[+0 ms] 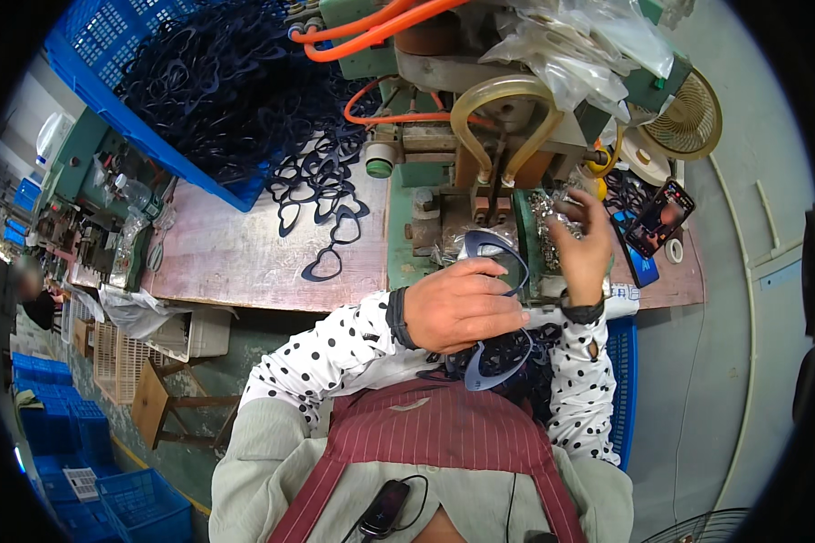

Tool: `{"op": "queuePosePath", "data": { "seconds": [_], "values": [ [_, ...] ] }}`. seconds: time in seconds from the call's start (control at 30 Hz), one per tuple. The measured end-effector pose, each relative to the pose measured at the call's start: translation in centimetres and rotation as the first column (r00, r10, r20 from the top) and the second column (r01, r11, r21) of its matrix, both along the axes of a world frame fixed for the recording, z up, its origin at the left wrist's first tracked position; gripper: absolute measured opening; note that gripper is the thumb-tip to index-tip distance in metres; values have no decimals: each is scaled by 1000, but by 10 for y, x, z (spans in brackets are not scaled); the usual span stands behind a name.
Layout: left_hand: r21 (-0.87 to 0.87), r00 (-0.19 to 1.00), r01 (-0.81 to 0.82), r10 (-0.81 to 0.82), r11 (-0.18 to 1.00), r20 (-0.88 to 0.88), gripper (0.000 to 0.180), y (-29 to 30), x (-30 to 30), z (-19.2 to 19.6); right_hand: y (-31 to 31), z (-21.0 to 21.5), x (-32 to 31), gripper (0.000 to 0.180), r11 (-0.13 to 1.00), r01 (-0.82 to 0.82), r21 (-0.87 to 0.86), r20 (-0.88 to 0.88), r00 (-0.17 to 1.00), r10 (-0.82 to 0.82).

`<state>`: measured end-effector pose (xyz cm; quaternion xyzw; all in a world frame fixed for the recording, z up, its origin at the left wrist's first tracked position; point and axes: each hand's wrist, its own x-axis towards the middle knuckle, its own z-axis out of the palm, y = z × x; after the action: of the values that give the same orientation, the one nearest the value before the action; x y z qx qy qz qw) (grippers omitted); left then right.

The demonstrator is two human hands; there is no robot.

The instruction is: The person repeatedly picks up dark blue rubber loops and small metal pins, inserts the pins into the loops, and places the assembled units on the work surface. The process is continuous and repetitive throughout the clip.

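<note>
A dark blue eyeglass frame front [496,262] is gripped in the left hand [462,303] just in front of a green bench machine [480,136], w/ more frame fronts seen below the hand in the lap. The right hand [581,242] is raised beside the machine, fingers pinched on a small shiny metal part [561,206]. More frames are heaped in a blue crate [118,81] and spilled on the worn tabletop [235,253]; a phone [659,217] is propped at right.

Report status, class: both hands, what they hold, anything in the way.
Left hand gripping a blue eyeglass frame. Right hand up at the pile of small metal parts, grip unclear. Press machine directly ahead.
</note>
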<state>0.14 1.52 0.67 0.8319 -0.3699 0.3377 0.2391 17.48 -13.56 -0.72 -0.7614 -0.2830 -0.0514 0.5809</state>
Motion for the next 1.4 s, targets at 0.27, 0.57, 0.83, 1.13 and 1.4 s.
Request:
{"op": "queuePosePath", "data": {
  "seconds": [0.27,0.57,0.83,1.13,1.4],
  "values": [
    [10,999,33,-33,999,7,38,1,5,-1,-57,-58,32,35,920,131,-370,135,987,-87],
    [30,991,-129,128,991,37,36,-10,-5,-3,-48,-69,34,15,916,150,-373,219,973,-70],
    [221,588,-794,808,567,40,31,67,-88,-55,-51,-70,31,16,949,212,-235,140,973,-182],
    [630,221,-737,968,244,-117,20,132,-167,-92,-47,-76,27,11,960,260,-103,68,965,-254],
    [-273,445,-895,765,354,-466,13,156,-94,-61,-42,-63,26,9,990,127,-58,-10,992,-128]
  ]
}}
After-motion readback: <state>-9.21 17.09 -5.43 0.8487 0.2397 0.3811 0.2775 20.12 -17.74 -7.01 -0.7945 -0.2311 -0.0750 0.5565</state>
